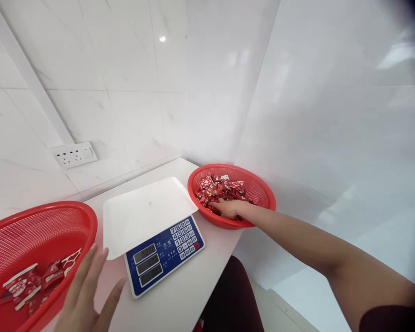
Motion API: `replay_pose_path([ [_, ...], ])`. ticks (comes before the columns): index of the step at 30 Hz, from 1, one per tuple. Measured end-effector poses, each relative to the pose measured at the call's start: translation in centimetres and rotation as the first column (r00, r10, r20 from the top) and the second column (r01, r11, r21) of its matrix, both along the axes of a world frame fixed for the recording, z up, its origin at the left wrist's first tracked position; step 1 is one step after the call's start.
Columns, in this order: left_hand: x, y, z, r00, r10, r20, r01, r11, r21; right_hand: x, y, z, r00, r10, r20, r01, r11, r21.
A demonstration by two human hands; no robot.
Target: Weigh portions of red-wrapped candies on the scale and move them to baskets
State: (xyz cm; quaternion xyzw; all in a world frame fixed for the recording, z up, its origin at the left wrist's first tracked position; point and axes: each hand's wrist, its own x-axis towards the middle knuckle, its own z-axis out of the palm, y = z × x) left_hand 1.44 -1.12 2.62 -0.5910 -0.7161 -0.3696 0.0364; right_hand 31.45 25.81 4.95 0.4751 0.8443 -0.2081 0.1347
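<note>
Small red packets with white and gold print (207, 184) fill much of a red mesh basket (271, 198) in the corner. My right hand (228, 208) is inside that basket, its fingers curled down into the packets; the fingertips are partly hidden. My left hand (90, 295) is open, fingers spread, holding nothing. It hovers by the near rim of a second red basket (55, 207), where several similar packets (24, 286) lie. Between the baskets stands a blue and white weighing scale (166, 253) with a bare white pan (148, 212); its displays seem to read zeros.
The baskets and scale stand on a white table (193, 272) against a tiled wall (124, 115). A smooth white panel (331, 138) rises close on the right. A wall socket (74, 154) sits behind the left basket. My dark-clothed leg (235, 299) is below the table edge.
</note>
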Motion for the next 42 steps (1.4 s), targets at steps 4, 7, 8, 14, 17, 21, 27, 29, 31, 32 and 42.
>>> replay_pose_path([
  [4,2.1,0.3,-0.1,0.999,0.03,-0.015,-0.031,0.998,-0.061,-1.3,0.4,-0.8,1.0,-0.021,-0.019,0.022,0.998,0.061],
  [7,2.0,0.0,-0.6,0.999,0.036,-0.003,-0.036,0.997,-0.07,-1.0,0.9,-0.8,0.995,-0.015,-0.101,0.026,0.994,0.108],
  [8,1.7,-0.1,-0.7,0.999,0.035,-0.006,-0.036,0.998,-0.056,-0.7,1.2,-0.6,0.991,-0.017,-0.133,0.033,0.992,0.119],
  [14,0.5,-0.4,-1.0,0.998,0.027,-0.051,-0.029,0.999,-0.044,2.4,3.4,1.8,0.976,-0.077,-0.204,0.094,0.993,0.074],
  [17,1.0,-0.1,-0.8,0.998,0.052,-0.022,-0.053,0.995,-0.083,3.0,3.7,2.5,0.982,-0.083,-0.17,0.09,0.995,0.032],
  [21,1.9,0.5,-0.5,1.0,0.027,0.012,-0.025,0.99,-0.142,1.2,2.4,0.7,0.992,-0.072,-0.106,0.07,0.997,-0.023],
  [27,3.4,1.5,1.1,0.991,-0.088,0.105,0.105,0.979,-0.177,-1.3,0.8,-2.2,0.987,-0.149,-0.058,0.15,0.988,0.023],
  [29,4.1,2.0,1.9,0.98,-0.095,0.173,0.125,0.978,-0.168,-1.1,1.0,-1.8,0.984,-0.152,-0.098,0.157,0.986,0.046],
  [31,4.6,2.5,2.7,0.968,-0.116,0.222,0.151,0.977,-0.149,-0.3,1.4,-0.8,0.975,-0.159,-0.154,0.171,0.983,0.071],
  [32,4.8,2.9,3.1,0.963,-0.134,0.235,0.169,0.976,-0.136,0.1,1.7,-0.2,0.968,-0.166,-0.187,0.184,0.979,0.084],
  [42,6.5,4.9,4.6,0.754,-0.217,0.62,0.332,0.94,-0.074,4.3,3.2,4.1,0.786,-0.284,-0.549,0.4,0.911,0.102],
])
